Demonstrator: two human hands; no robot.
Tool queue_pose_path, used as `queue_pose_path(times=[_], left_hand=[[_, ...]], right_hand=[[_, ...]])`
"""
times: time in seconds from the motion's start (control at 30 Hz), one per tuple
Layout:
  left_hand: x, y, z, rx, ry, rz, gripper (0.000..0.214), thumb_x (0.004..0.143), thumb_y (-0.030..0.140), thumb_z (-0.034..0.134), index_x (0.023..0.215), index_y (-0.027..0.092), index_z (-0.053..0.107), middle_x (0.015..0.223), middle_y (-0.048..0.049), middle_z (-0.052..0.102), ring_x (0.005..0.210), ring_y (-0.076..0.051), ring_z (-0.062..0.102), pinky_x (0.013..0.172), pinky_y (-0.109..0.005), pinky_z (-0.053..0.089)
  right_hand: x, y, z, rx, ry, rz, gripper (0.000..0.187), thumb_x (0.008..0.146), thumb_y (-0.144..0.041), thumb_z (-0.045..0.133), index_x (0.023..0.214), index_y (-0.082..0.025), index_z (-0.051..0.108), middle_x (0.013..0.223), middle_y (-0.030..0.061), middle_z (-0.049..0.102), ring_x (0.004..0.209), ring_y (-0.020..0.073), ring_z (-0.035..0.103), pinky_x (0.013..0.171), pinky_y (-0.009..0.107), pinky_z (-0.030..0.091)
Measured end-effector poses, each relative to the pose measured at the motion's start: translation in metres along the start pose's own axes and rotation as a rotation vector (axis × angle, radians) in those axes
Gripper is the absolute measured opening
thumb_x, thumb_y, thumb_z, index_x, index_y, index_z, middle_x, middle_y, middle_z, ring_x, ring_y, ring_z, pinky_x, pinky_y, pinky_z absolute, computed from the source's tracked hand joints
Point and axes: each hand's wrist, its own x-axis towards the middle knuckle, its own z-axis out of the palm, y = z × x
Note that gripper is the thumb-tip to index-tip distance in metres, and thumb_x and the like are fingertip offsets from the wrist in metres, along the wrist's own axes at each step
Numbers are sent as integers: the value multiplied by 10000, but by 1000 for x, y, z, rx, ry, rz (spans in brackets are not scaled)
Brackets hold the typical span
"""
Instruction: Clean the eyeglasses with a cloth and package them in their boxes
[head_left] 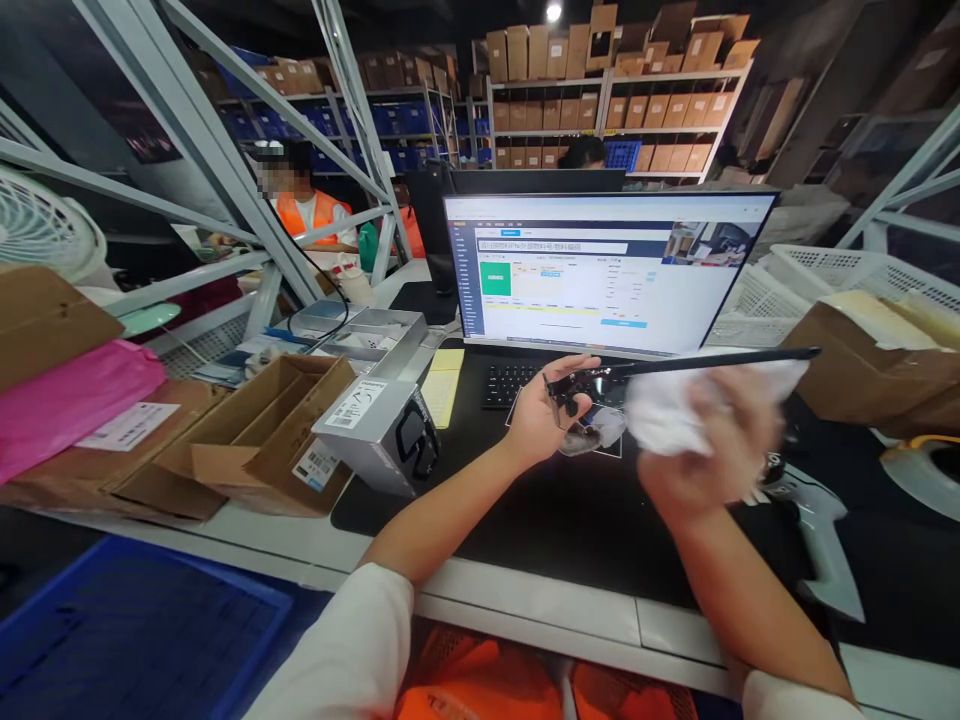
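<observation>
My left hand (541,412) grips a pair of black glasses (592,385) by the frame, above a black desk mat (555,510). One temple arm sticks out to the right, over my other hand. My right hand (705,450) is closed on a crumpled white cloth (667,415) pressed near the lens; the hand is blurred by motion. A keyboard (510,385) and a lit monitor (600,270) stand just behind both hands.
A grey product box with a glasses picture (379,420) and open cardboard boxes (255,430) lie at left, beside a pink mailer (67,400). A barcode scanner (817,530) rests at right. White baskets (840,275) and a person in an orange vest (311,215) sit behind.
</observation>
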Motion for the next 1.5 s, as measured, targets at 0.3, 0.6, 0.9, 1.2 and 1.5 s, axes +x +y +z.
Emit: queue_pose_path(times=[0.3, 0.6, 0.9, 1.2, 1.5], left_hand=[[5, 2, -19, 93, 50, -26, 626, 710, 488, 883, 1211, 188, 657, 1155, -100, 711, 1060, -240, 690, 978, -357, 562], [16, 23, -31, 147, 18, -114, 500, 740, 477, 869, 1058, 155, 658, 956, -57, 707, 881, -163, 677, 834, -249, 544], [24, 20, -40, 128, 35, -144, 531, 792, 556, 803, 1101, 149, 659, 1104, -127, 742, 1008, -221, 715, 935, -333, 549], [30, 16, -59, 234, 161, -26, 512, 838, 559, 763, 1149, 178, 620, 1308, -168, 680, 1292, -309, 617, 1142, -480, 441], [24, 21, -50, 201, 51, 333, 533, 863, 613, 703, 1231, 238, 616, 1385, -142, 621, 1347, -292, 562, 1159, -460, 438]], right_hand=[[0, -26, 36, 101, -522, -58, 429, 1000, -199, 423, 1396, -147, 577, 1450, 120, 589, 1466, 283, 428, 1213, 525, 316], [-14, -33, 53, -17, -664, -93, 420, 1028, -258, 417, 1374, -74, 571, 1547, 166, 474, 1542, 354, 257, 1221, 656, 217], [-17, -9, 60, -94, -647, -217, 302, 1040, -209, 435, 1253, -133, 635, 1450, 145, 584, 1516, 331, 331, 1211, 716, 58], [-13, 13, 61, -130, -650, -145, 408, 1028, -167, 385, 1396, -180, 559, 1498, 134, 540, 1531, 335, 290, 1139, 802, -8], [-11, 66, 66, 242, -357, 818, 456, 968, -539, 470, 707, -172, 543, 652, 41, 558, 745, 235, 609, 767, 439, 532]])
